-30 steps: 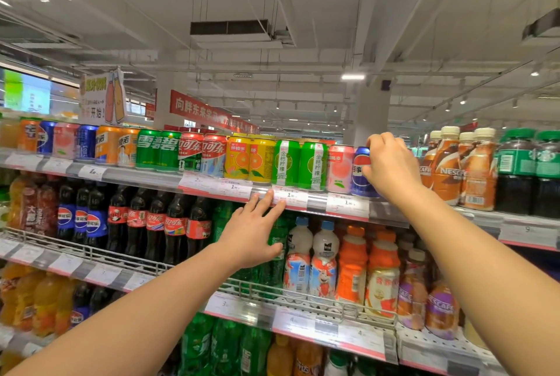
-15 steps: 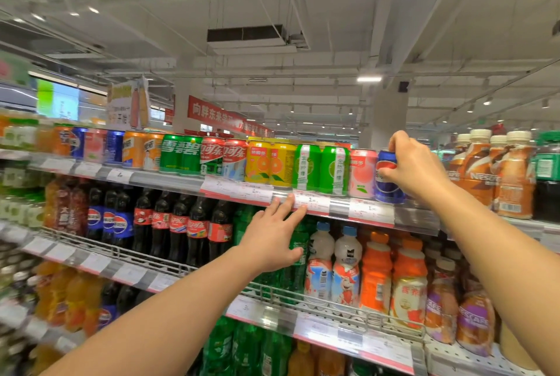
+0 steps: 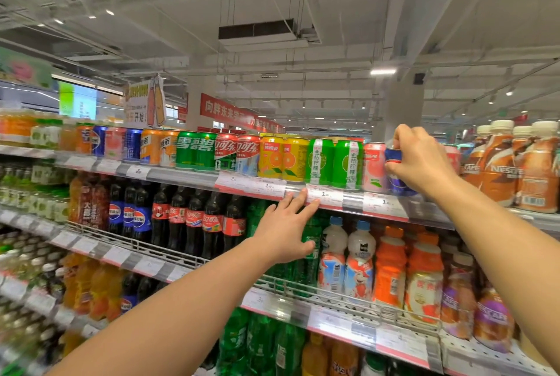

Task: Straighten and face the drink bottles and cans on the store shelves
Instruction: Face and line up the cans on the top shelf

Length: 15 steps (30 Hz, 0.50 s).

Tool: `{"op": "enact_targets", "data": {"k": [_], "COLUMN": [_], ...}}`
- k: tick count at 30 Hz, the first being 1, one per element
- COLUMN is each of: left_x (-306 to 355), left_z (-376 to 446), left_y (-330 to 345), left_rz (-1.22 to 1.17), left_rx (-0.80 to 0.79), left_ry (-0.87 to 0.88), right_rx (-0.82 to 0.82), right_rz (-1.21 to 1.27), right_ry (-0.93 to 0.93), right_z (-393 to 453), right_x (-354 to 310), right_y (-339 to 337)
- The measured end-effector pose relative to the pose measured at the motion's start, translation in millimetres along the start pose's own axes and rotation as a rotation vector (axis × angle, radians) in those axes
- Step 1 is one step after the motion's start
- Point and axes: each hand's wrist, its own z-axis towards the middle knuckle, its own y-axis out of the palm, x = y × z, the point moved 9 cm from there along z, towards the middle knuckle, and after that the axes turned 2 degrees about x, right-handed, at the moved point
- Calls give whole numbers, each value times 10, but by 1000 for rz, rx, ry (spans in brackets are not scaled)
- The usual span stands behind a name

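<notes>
The right hand (image 3: 419, 157) has its grip curled round a blue cola can (image 3: 395, 175) standing at the front edge of the top shelf (image 3: 181, 174), just beside a pink peach can (image 3: 374, 168). Left of that stand two green cans (image 3: 333, 165) and two yellow cans (image 3: 281, 159). The left hand (image 3: 285, 230) is spread wide, fingertips (image 3: 313, 201) touching the price strip (image 3: 324, 195) on that shelf's front edge, holding nothing. Coffee bottles (image 3: 503, 163) stand to the right.

red banner (image 3: 225, 110) hanging | ceiling vent (image 3: 256, 28) | white pillar (image 3: 397, 109) | lit screen (image 3: 78, 101)
</notes>
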Motion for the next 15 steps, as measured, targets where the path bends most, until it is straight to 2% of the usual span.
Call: {"op": "enact_targets", "data": {"k": [7,15], "left_x": [19,-29], "left_z": [-19,-381], "left_y": [-67,-456], "left_rz": [-23,-60], "left_rx": [-21,52], "left_ry": [-7,-2], "right_rx": [131,73], "right_rz": [177,574], "right_ry": [-211,-148], "right_z": [-224,-378], "right_x": [-578,-782], "right_y": [-415,-400]}}
